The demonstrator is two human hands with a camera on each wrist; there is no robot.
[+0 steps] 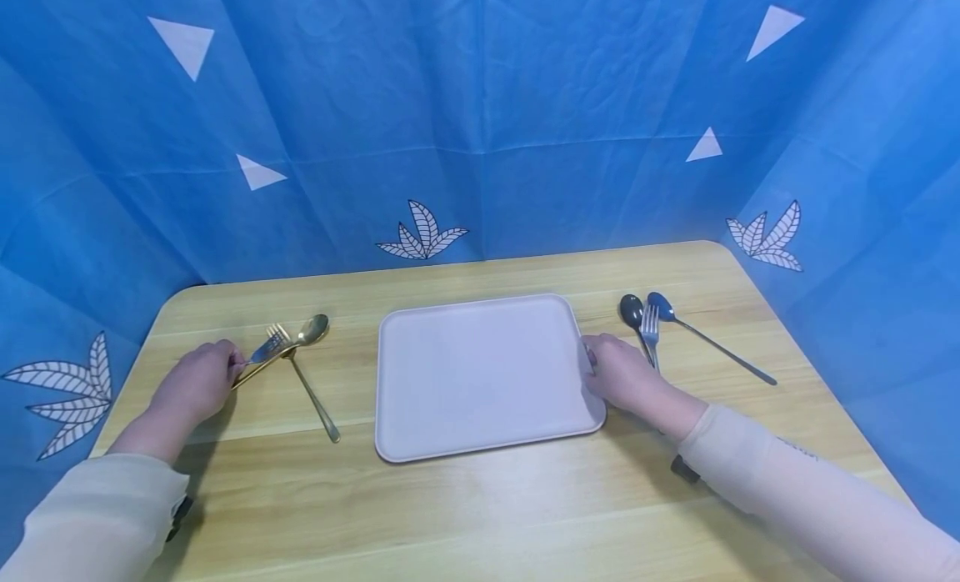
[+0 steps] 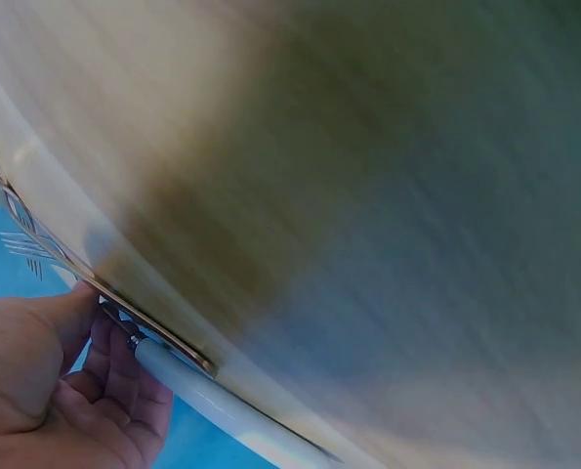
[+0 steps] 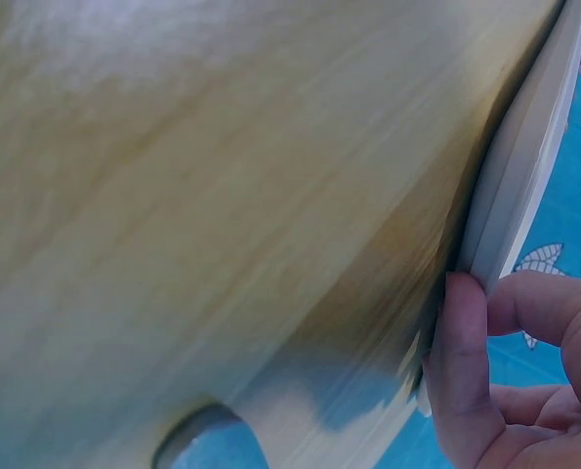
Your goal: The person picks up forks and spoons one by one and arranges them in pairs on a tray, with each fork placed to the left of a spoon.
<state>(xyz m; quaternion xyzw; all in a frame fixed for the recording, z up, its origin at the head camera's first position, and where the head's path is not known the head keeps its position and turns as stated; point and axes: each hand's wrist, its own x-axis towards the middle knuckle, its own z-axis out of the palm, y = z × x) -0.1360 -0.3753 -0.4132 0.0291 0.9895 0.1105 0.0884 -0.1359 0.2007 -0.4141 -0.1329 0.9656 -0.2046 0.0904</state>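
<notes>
Near the table's left edge my left hand [image 1: 198, 380] pinches a fork [image 1: 268, 348] whose tines point right; in the left wrist view its pale handle [image 2: 212, 401] extends past the fingers. Beneath it lie a gold spoon [image 1: 312, 328], its handle running toward the hand, and a gold fork [image 1: 315, 403] crossing it. At the middle of the table a pale, rounded rectangular tray [image 1: 480, 382] lies flat. My right hand [image 1: 622, 372] grips its right edge between thumb and fingers, seen close at the tray rim [image 3: 519, 166] in the right wrist view.
Right of the tray lie a black spoon [image 1: 632, 310], a silver fork [image 1: 651, 328] and a blue-headed spoon [image 1: 712, 340]; the right hand and forearm hide parts of the first two. A blue curtain [image 1: 480, 132] surrounds the wooden table [image 1: 450, 515] at the back and sides.
</notes>
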